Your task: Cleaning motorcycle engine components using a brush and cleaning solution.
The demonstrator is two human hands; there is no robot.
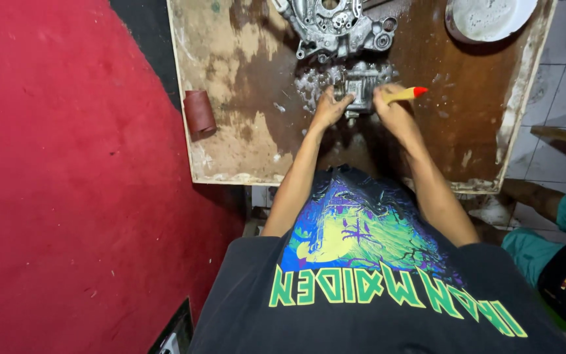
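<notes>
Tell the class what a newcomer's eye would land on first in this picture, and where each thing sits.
The big red wall surface fills the left side. At top centre, the left hand steadies a small soapy metal engine part on the stained wooden board, while the right hand holds a brush with a red-tipped handle. A larger grey engine casing lies just beyond.

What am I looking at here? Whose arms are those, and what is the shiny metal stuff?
This picture comes from a camera on a person's head, looking down, so you see their own black shirt and both arms. They work at a wet, worn wooden board. The left hand steadies a small metal engine part sitting in soapy foam. The right hand holds a brush with a yellow handle and red tip against it. Behind lies a bigger metal engine casing. A white bowl of foamy water sits at the corner, and a dark red roll near the left edge.
</notes>
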